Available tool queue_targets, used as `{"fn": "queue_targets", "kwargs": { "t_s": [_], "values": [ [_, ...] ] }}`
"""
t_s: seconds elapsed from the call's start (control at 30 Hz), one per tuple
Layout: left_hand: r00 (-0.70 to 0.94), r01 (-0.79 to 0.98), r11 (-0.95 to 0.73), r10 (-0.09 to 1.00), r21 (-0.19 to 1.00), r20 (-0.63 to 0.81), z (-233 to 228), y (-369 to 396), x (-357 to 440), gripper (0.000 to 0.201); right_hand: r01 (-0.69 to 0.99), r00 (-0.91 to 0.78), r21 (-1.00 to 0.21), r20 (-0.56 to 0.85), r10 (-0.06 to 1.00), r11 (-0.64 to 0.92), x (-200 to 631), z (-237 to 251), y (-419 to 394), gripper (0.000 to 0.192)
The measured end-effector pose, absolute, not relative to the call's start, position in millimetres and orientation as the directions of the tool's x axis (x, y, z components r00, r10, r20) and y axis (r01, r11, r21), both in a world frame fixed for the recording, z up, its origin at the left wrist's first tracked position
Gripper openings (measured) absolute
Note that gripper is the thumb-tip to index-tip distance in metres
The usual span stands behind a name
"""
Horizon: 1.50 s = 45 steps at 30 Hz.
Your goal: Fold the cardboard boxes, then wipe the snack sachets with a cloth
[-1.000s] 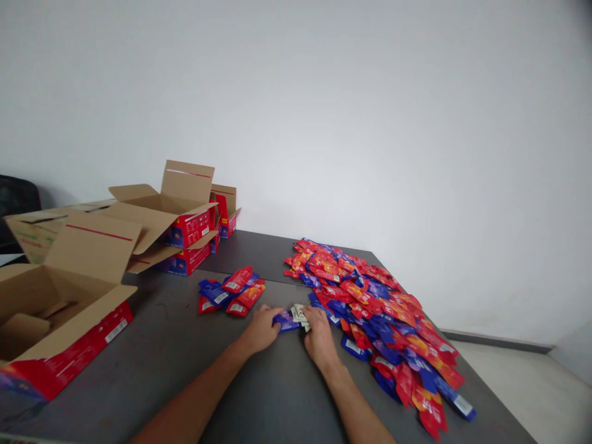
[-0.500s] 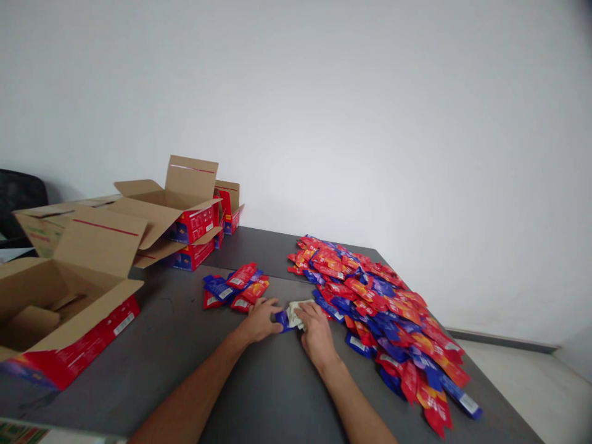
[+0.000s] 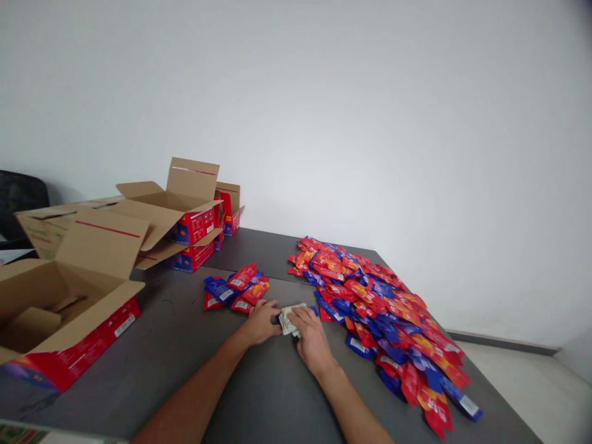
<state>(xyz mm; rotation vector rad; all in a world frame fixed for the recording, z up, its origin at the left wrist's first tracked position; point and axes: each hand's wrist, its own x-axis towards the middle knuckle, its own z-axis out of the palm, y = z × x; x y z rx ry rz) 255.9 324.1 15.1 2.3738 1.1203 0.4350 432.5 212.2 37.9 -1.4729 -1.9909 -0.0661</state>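
My left hand [image 3: 263, 322] rests on the dark table, its fingers closed on the left end of a blue packet [image 3: 316, 311] that is mostly covered. Over that packet lies a small bundle of pale folded paper [image 3: 287, 319] with dark marks. The fingers of my right hand [image 3: 312, 338] are bent onto the bundle, gripping it from the right; its underside is hidden. Just beyond my left hand sits a small heap of red and blue packets [image 3: 238, 287]. To the right of my right hand spreads a much larger pile of similar packets [image 3: 370, 302].
An open cardboard box [image 3: 99, 339] stands at the table's left, with brown card inside. Behind it are stacked open red boxes [image 3: 197, 228] and a larger carton [image 3: 39, 234]. A black chair [image 3: 21, 197] is at the far left. A white wall [image 3: 324, 123] backs the table.
My right hand has moved slightly left with the pale paper, which now covers more of the blue packet's left part. The packet's right end has come into view. My left hand has barely moved.
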Motion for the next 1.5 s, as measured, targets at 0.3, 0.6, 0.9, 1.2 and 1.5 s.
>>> {"fn": "queue_targets", "kwargs": {
  "t_s": [0.3, 0.6, 0.9, 1.2, 1.5],
  "values": [
    [0.654, 0.571, -0.651, 0.729, 0.501, 0.202, 29.8, 305.0, 261.0, 0.073, 0.846, 0.069, -0.440, 0.650, 0.757, 0.300, 468.8, 20.3, 220.6, 0.068],
    [0.509, 0.447, -0.576, 0.793, 0.685, 0.335, 37.2, 306.2, 271.5, 0.032, 0.767, 0.445, -0.636, 0.623, 0.643, 0.086, 480.0, 37.5, 214.4, 0.040],
    [0.504, 0.528, -0.574, 0.805, 0.626, 0.312, 25.1, 316.6, 268.1, 0.029, 0.692, 0.442, -0.720, 0.479, 0.758, 0.051, 450.3, 40.7, 212.9, 0.052],
    [0.669, 0.588, -0.645, 0.727, 0.488, 0.155, 34.6, 305.4, 261.5, 0.050, 0.714, 0.280, -0.669, 0.543, 0.792, 0.207, 436.1, 46.9, 213.8, 0.041],
    [0.731, 0.533, -0.676, 0.670, 0.508, 0.124, 36.1, 306.3, 261.1, 0.043, 0.772, 0.177, -0.617, 0.438, 0.881, 0.152, 433.8, 41.1, 213.8, 0.040]
  ]
}}
